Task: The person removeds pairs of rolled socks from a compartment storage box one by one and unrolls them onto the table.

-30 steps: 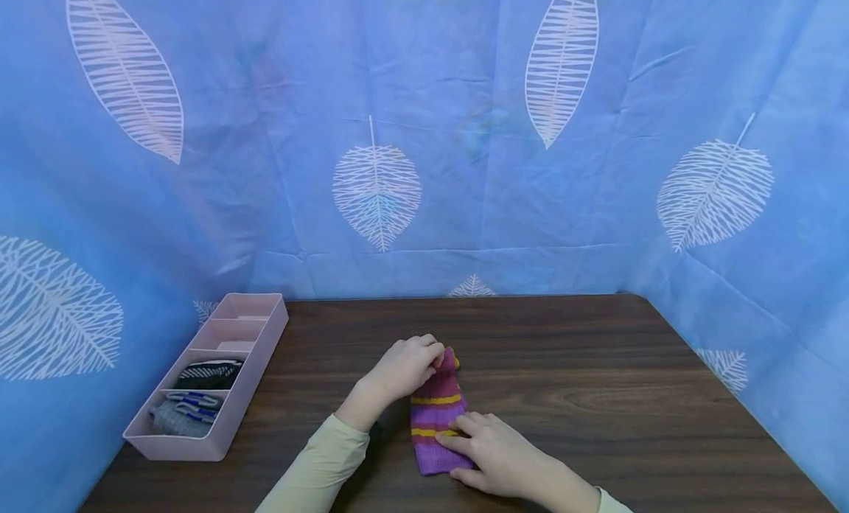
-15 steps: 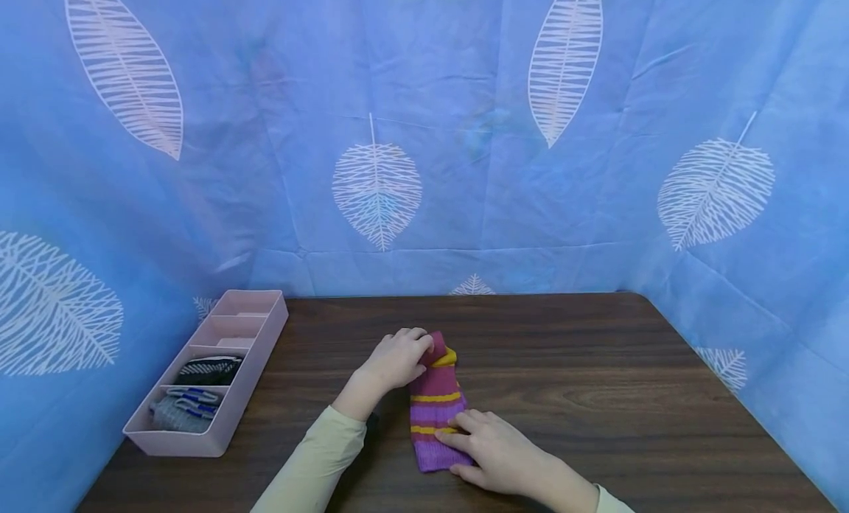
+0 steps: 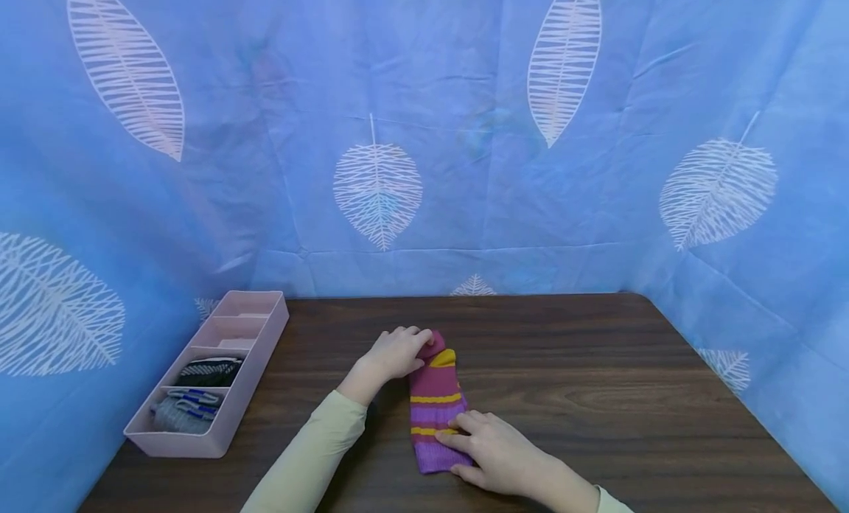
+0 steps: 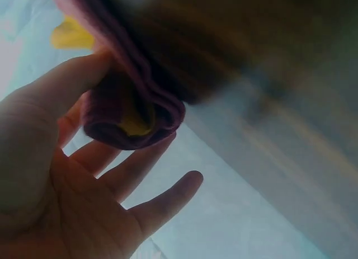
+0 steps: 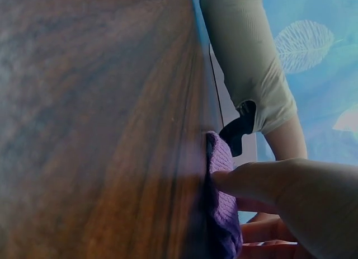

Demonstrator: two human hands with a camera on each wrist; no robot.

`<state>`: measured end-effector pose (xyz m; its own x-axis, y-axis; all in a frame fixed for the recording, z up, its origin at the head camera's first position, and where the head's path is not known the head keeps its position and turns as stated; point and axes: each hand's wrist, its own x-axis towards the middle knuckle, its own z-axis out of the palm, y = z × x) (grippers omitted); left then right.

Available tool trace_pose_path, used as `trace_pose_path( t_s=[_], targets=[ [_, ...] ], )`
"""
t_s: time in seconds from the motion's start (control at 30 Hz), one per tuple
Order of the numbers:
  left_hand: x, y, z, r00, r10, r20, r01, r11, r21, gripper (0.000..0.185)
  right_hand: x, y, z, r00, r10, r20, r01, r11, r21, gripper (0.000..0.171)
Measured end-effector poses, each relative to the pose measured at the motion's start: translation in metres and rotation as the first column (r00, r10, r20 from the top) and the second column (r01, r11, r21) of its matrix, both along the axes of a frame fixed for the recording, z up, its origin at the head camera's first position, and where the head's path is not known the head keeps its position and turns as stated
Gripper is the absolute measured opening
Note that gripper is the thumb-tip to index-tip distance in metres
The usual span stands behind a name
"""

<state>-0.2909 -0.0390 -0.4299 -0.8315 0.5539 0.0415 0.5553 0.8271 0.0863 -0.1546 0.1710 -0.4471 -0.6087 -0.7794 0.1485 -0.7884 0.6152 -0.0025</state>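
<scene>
A purple and magenta sock (image 3: 435,399) with yellow stripes lies lengthwise on the dark wooden table (image 3: 597,395). My left hand (image 3: 396,352) pinches its far end, which is folded over itself. In the left wrist view that rolled end (image 4: 131,116) sits between my thumb and fingers (image 4: 142,164). My right hand (image 3: 487,447) lies flat on the sock's near purple cuff, straight fingers pressing it to the table. The right wrist view shows the same fingers (image 5: 263,180) on the purple cuff (image 5: 222,214).
A pink divided tray (image 3: 264,334) stands at the table's left edge. A black-and-white striped sock (image 3: 208,371) and a grey sock with blue marks (image 3: 179,415) fill its two near compartments. Blue leaf-print cloth (image 3: 424,166) hangs behind and at both sides.
My left hand has drawn the sock's far end a little farther away and to the left, so the sock lies longer. My right hand has stayed on the cuff.
</scene>
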Motion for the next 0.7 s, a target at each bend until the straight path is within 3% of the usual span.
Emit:
trace_pose_path(
  t_s=[0.23, 0.43, 0.7],
  targets=[
    [-0.015, 0.003, -0.001, 1.0, -0.019, -0.022, 0.017, 0.997, -0.082, 0.027, 0.001, 0.0, -0.003, 0.998, 0.028, -0.054, -0.029, 0.999, -0.015, 0.043],
    [-0.025, 0.002, 0.0, 0.999, -0.026, -0.033, 0.022, 0.995, -0.095, 0.031, 0.002, 0.002, -0.003, 0.999, 0.028, -0.03, -0.028, 1.0, -0.01, 0.043],
    [-0.047, -0.002, 0.0, 0.999, 0.035, -0.007, -0.035, 0.989, -0.146, 0.033, 0.004, 0.003, -0.004, 0.999, 0.016, -0.042, -0.017, 1.0, -0.006, 0.043]
  ],
)
